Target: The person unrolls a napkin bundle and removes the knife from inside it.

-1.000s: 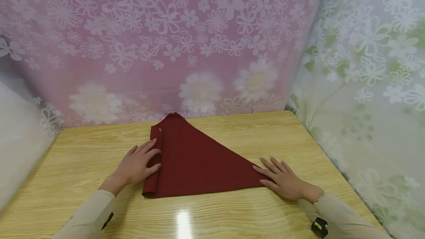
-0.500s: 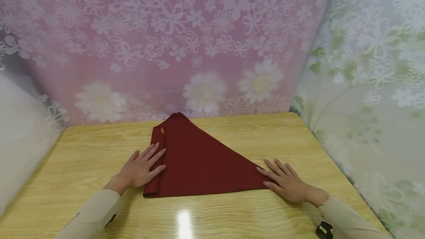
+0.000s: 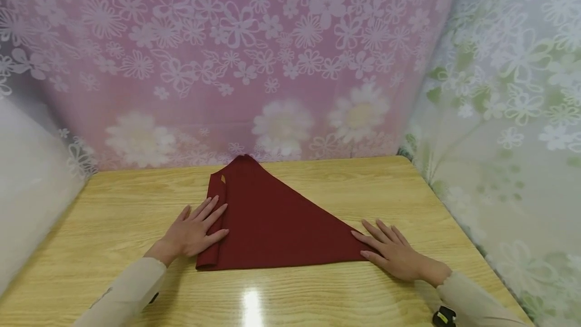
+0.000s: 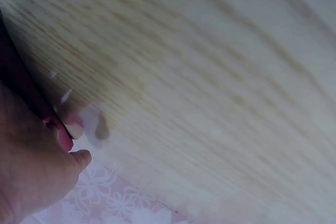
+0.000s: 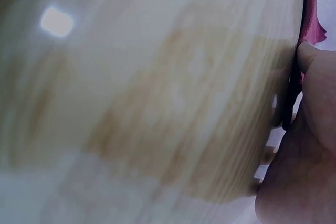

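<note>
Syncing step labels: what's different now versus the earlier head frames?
The left hand has moved slightly right across the folded strip of the maroon cloth, now reaching past its inner edge. The strip looks flatter, and the gap at its top shows more. The right hand stayed spread on the cloth's right corner.

There's a wood-grain worktop with a dark red cloth lying on it, glare shining near the cloth.

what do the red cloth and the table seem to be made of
Cloth: probably fabric, fibre unclear; matte, since it folds softly over at one edge and shows no shine. Table: wood or wood-look laminate; glossy, judging by its grain and bright reflection.
</note>
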Demonstrator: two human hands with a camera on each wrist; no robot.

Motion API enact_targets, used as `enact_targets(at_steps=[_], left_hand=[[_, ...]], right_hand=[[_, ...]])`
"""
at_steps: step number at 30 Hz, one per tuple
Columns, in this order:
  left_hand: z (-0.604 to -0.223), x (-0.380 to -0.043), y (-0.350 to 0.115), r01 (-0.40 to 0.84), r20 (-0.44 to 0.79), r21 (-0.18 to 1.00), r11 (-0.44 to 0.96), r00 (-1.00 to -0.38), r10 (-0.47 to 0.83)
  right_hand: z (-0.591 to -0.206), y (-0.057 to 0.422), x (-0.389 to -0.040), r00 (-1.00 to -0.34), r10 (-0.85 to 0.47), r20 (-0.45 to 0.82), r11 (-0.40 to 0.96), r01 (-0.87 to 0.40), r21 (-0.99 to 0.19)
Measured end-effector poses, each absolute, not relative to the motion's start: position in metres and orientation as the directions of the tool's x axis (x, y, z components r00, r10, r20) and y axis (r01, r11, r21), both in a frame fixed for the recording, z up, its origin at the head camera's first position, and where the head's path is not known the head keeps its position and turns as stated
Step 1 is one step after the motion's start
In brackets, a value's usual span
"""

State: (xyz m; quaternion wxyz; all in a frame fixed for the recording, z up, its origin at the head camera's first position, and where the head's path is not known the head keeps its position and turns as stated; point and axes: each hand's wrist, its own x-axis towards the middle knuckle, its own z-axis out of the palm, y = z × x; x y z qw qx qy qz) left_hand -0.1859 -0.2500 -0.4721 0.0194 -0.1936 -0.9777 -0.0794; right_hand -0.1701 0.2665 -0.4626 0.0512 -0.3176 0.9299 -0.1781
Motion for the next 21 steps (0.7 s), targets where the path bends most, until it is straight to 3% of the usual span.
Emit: enact_targets(at_steps=[12,21], left_hand=[[-0.458,-0.177,-0.243,0.391,0.077,0.154,0.907,-0.92,0.383],[-0.439,-0.185,-0.239,0.412,0.048,0.077,0.908,-0.911,0.41]], right_hand=[[-0.464,0.268,-0.17,-0.79,-0.614,0.009,0.734,-0.574,-0.363],[-0.464,0.27,-0.172,-0.795,-0.607,0.008,0.746,-0.573,-0.34]])
